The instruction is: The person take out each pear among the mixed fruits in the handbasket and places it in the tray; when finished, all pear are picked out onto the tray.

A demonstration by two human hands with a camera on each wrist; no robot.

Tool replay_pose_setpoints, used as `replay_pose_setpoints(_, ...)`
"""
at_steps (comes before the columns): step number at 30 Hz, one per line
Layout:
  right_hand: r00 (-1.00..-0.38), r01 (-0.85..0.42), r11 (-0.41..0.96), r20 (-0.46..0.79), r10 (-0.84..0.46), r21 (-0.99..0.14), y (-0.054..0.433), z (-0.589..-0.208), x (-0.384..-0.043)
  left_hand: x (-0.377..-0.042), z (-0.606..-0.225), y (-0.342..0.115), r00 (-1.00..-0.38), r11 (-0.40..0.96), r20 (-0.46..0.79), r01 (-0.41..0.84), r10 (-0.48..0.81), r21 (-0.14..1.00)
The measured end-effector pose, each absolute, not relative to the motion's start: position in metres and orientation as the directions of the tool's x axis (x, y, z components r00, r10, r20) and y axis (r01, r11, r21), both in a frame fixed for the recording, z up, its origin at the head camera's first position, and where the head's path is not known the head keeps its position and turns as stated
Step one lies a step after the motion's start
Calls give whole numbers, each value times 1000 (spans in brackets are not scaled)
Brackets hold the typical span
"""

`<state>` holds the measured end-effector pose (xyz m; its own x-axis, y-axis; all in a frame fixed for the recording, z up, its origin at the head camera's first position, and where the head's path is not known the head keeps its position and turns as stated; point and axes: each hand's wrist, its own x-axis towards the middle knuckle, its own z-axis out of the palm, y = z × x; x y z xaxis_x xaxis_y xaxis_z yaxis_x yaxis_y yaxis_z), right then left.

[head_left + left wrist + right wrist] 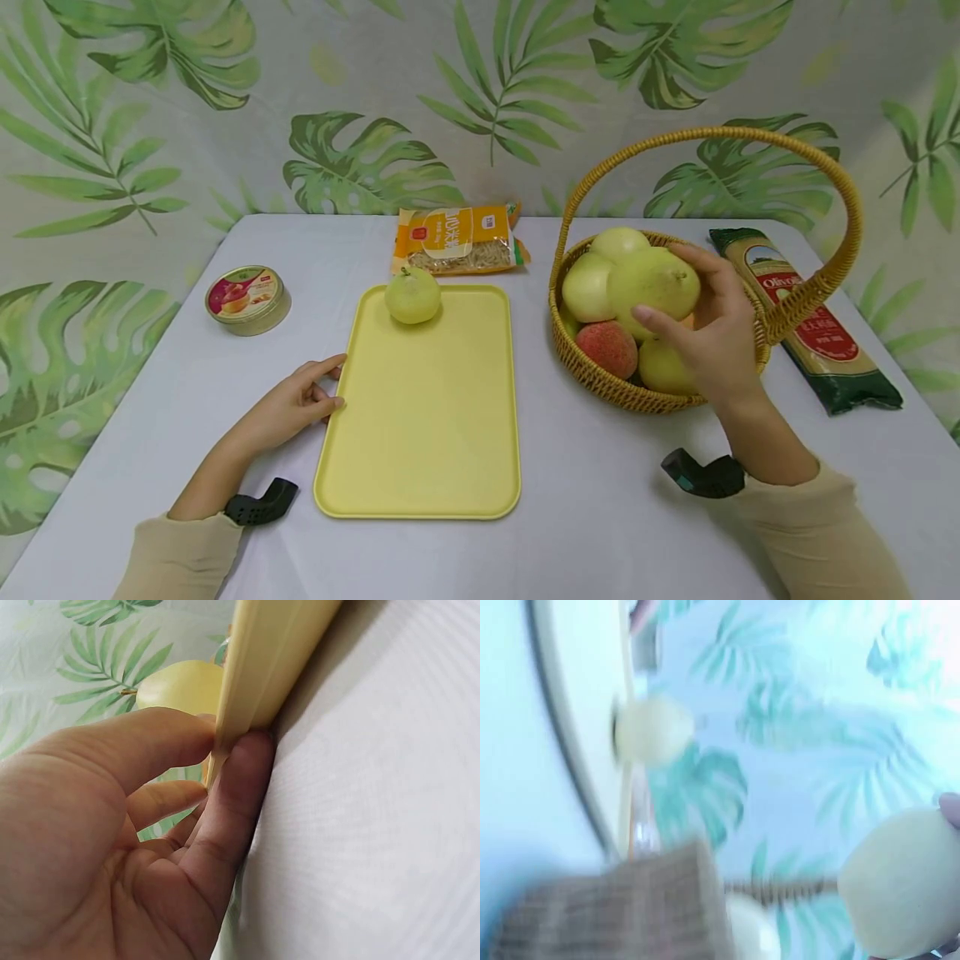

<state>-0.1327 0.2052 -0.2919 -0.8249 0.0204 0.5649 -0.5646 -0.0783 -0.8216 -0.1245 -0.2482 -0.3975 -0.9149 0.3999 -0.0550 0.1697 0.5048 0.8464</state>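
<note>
My left hand pinches the left rim of a yellow rectangular tray. In the left wrist view, the thumb lies at the rim and a finger is tucked under the tray. A yellow-green pear with a short stem sits near the tray's far left corner. On the right, my right hand holds another yellow-green pear, thumb and fingers on opposite sides, over the wicker basket. Several pale fruits and a reddish peach lie in it. The right wrist view is blurred but shows the held pear.
The basket's tall handle arches above my right hand. Right of the basket lies a long green-and-tan Olivoila packet. An orange food packet lies behind the tray, and a round tin stands at the left.
</note>
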Motion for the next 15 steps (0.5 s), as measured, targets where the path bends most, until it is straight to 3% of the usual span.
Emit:
replay_pose_setpoints(7, -854, -487, -71, 492, -169, -870, 152, -296, -127, -125, -398, -249, -913, 503, -52, 174, 404, 846)
replay_pose_setpoints(15, -881, -409, 58, 378, -283, -911, 96, -323, -150, -124, -398, -249, -913, 497, -60, 162, 402, 853)
